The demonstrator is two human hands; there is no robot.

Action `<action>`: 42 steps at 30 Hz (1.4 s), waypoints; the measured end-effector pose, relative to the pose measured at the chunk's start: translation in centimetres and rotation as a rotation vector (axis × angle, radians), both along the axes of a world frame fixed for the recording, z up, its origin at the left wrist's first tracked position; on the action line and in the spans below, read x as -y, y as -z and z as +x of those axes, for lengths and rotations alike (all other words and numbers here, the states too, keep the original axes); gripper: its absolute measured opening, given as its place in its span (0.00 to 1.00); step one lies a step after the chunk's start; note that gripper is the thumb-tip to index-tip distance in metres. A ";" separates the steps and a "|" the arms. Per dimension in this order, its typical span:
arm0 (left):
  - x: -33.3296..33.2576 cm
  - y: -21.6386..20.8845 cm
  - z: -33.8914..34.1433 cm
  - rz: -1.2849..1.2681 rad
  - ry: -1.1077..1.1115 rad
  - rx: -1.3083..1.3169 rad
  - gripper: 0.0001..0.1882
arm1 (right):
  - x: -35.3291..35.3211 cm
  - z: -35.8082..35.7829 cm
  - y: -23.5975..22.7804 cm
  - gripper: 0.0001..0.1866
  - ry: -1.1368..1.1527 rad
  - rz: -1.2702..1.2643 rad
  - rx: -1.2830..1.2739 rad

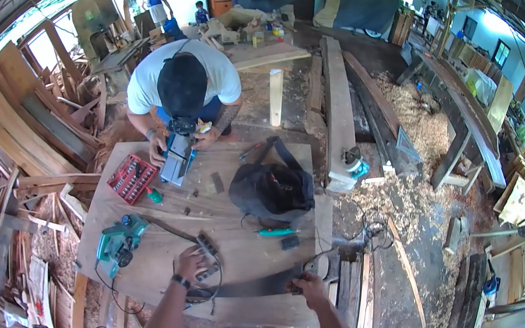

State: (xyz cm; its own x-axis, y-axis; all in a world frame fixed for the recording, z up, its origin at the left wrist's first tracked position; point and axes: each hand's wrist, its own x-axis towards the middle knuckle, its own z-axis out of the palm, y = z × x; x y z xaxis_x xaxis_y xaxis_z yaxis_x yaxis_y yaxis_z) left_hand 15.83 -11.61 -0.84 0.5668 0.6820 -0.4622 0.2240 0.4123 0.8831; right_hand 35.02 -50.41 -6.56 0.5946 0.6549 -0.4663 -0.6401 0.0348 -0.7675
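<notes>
My right hand is closed around the end of a long, dark, tapering blade, which looks like a hand saw; its teeth cannot be made out. The blade slants across the near part of a wooden tabletop, its narrow end toward my left wrist. My left hand, with a dark band at the wrist, has its fingers against the side of a dark power strip and seems to grip it. Cables loop around the strip. Left of that hand lies a green electric planer.
Across the table a person in a dark cap handles a blue-and-grey tool. A red bit case, a black bag and a turquoise-handled tool lie on the tabletop. Long timbers and wood shavings cover the floor rightward.
</notes>
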 end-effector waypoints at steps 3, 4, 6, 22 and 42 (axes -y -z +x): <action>4.7 0.2 4.5 -0.046 0.320 0.079 0.23 | -1.1 -2.1 -1.5 0.21 0.125 0.049 0.115; 8.5 -1.4 7.0 -0.069 0.382 0.048 0.22 | -0.3 -1.3 -0.3 0.29 -0.031 -0.205 0.267; 9.6 2.9 6.8 -0.077 0.615 -0.053 0.20 | -1.3 -4.1 -2.2 0.33 0.075 -0.149 0.368; 24.9 5.2 8.7 -0.319 1.240 -0.248 0.09 | 8.9 -15.3 -0.8 0.22 0.169 -0.459 0.292; 38.0 1.9 8.4 -0.457 1.722 -0.352 0.14 | 17.2 -25.9 -0.6 0.15 1.027 -0.326 -0.030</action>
